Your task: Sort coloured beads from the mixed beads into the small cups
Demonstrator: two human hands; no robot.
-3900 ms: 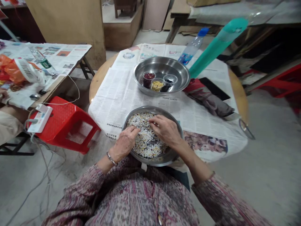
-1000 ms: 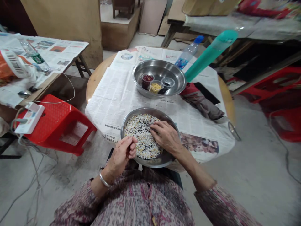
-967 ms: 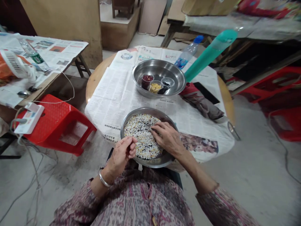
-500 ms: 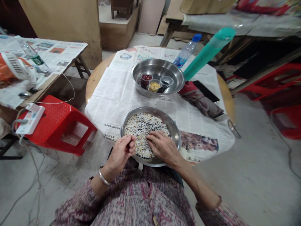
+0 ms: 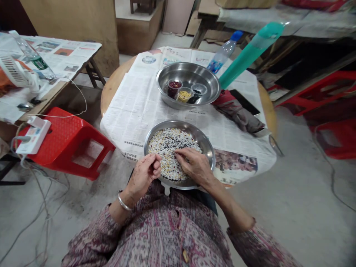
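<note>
A steel basin [image 5: 210, 148] at the table's near edge holds a mixed layer of grains [image 5: 169, 142], mostly white with yellow, dark and a few reddish ones. My left hand [image 5: 146, 170] is over its left rim, fingers curled and thumb tip pressed to them; whatever they hold is too small to make out. Over the right part of the basin, my right hand [image 5: 196, 165] reaches down to the grains, thumb and forefinger drawn close together. Anything between those fingertips is hidden. Farther back, a second steel basin [image 5: 189, 68] contains clear cups of red beans [image 5: 174, 86], yellow grains [image 5: 184, 95] and black grains [image 5: 194, 98].
Newspaper [image 5: 125, 107] covers the round table. Behind the far basin are a blue-capped bottle [image 5: 222, 55] and a long green tube-shaped thing [image 5: 250, 55]. A folded umbrella [image 5: 239, 115] and a dark phone-like slab [image 5: 244, 102] lie right. A red stool [image 5: 75, 137] bears a power strip [image 5: 33, 135].
The view has tilted slightly, shifting the table and basins. My right thumb and forefinger have come closer together over the grains. My left hand keeps its curled pose at the rim.
</note>
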